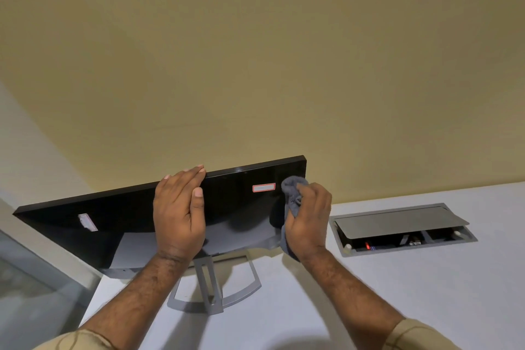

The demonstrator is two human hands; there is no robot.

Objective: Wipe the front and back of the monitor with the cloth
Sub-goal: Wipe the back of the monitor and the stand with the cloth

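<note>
Monitor [235,207], black and glossy, standing on a grey open-frame stand [216,290] near the left edge of a white desk [397,293], its panel tilted so that the left end sits lower in view than the right; whether the side facing the camera is the front or the back cannot be told. Left hand [179,213] laid flat against the glossy panel at mid-width, fingers straight and together, their tips reaching over the top edge, thumb extended alongside; nothing is grasped. Right hand [308,221] curled around a bunched grey cloth [292,190], which it presses against the panel close to the upper right corner; a fold of the fabric protrudes above the fingers and another hangs below the palm. A white label with red border [264,187] is fixed to the panel just left of the cloth, and a pale sticker [87,221] lies toward the left end. Set into the desk to the right of the monitor, well apart from it, is a grey cable box [403,229] with its flap partly raised, dark contents showing beneath. A beige wall [255,51] rises behind the far edge of the desk. Tan sleeves [417,335] appear at the bottom corners.
</note>
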